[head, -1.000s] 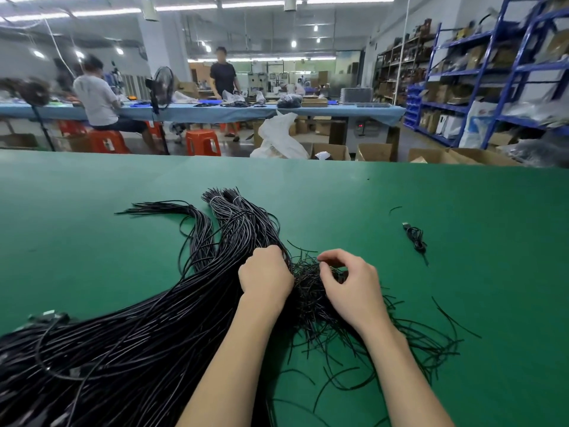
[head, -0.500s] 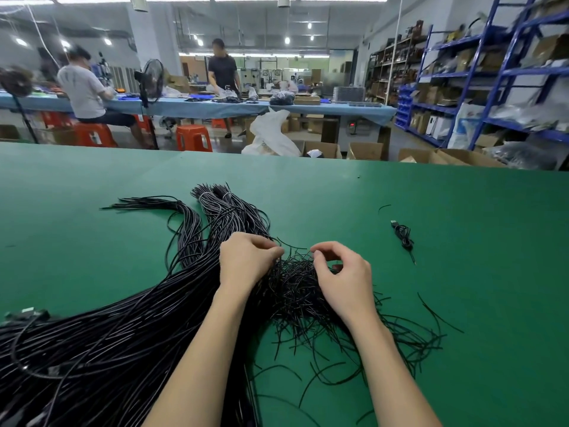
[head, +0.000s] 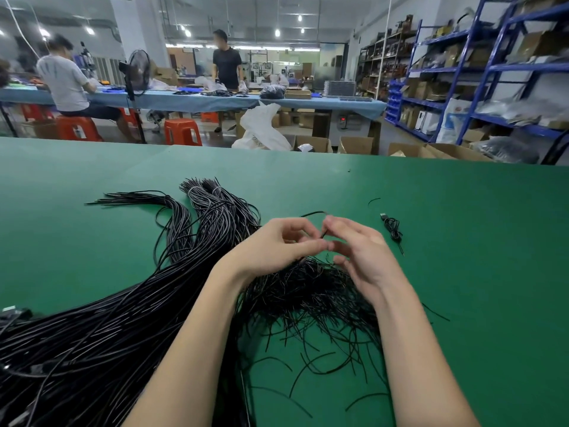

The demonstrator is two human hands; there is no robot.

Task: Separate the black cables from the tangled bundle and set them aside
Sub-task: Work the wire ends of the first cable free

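Right under our wrists sits the tangled bundle, a messy nest of short black strands on the green table, with loose ends fanning out toward us. Both hands are lifted just above it and meet fingertip to fingertip. Our left hand has thumb and fingers curled in a pinch, and our right hand does the same, both on one thin black cable whose free end arcs up and away past the fingers.

Our take on doing this bit well: keep one pinch near the end and let the other slide along the strand, so it feeds out of the nest instead of dragging the whole clump up. If it snags, we'd back off and wiggle it, not yank.

Left of our left hand, the long sorted cables lie roughly parallel, so that looks like the set-aside pile. Out beyond our right hand there's a small coiled USB cable lying by itself, well apart.
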